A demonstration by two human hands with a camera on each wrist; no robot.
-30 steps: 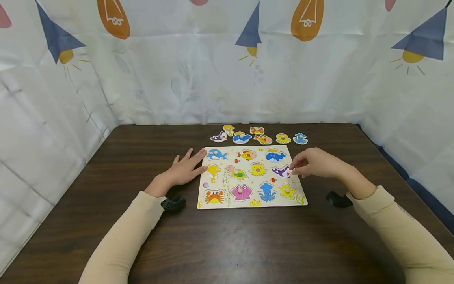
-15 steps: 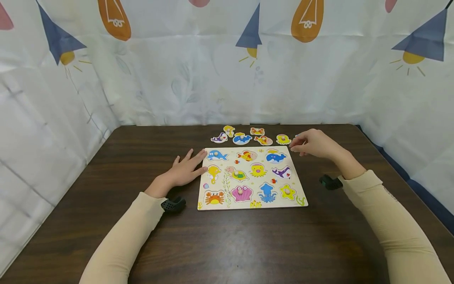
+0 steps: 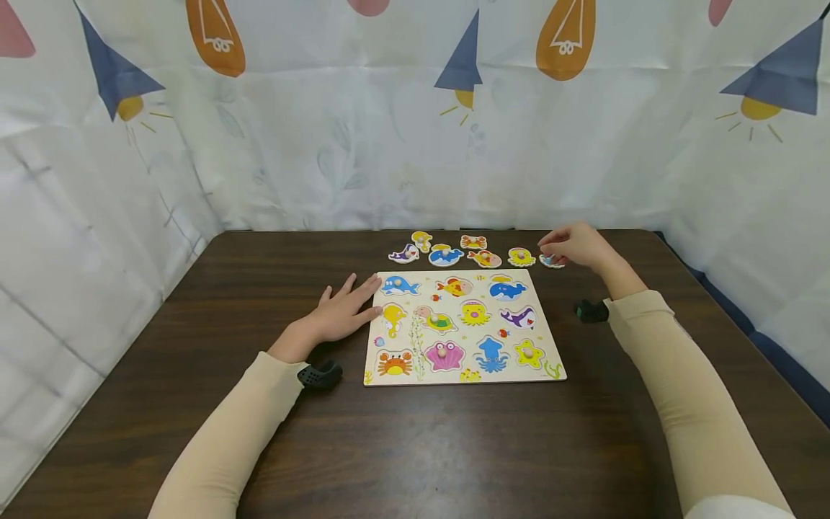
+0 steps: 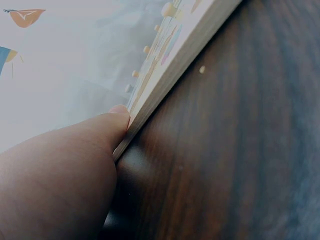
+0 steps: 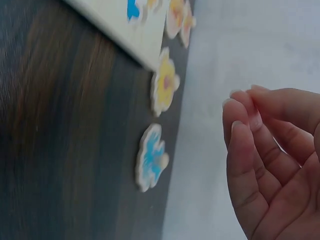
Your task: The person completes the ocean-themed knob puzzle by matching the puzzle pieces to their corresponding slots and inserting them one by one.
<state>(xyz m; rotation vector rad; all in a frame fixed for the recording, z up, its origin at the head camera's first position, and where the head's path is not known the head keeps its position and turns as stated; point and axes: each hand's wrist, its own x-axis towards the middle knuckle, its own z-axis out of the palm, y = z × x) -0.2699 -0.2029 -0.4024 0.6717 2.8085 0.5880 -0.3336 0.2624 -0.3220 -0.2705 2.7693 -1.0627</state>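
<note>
A wooden sea-animal puzzle board (image 3: 506, 377) lies on the dark table. My left hand (image 3: 333, 317) rests flat at its left edge, fingers spread, fingertips on the board; in the left wrist view the thumb (image 4: 107, 127) touches the edge. My right hand (image 3: 578, 249) is over the blue squid piece (image 3: 552, 262), partly covering it in the head view. In the right wrist view the right fingers (image 5: 242, 155) are loosely bent, hold nothing and stand apart from the squid piece (image 5: 150, 160). Knobbed pieces, including the turtle (image 3: 437, 321) and shell (image 3: 444, 355), sit in the board.
Behind the board lie several loose knobbed pieces: a yellow octopus (image 3: 521, 257), a fish (image 3: 484, 259), a crab (image 3: 473, 242), a blue whale (image 3: 445, 255), a purple whale (image 3: 405, 254) and a seahorse (image 3: 421, 241). A printed curtain (image 3: 389, 144) hangs behind the table.
My right hand has moved from the purple whale spot at the board's right side, up and away to the squid piece behind the board. My left hand has stayed put.
</note>
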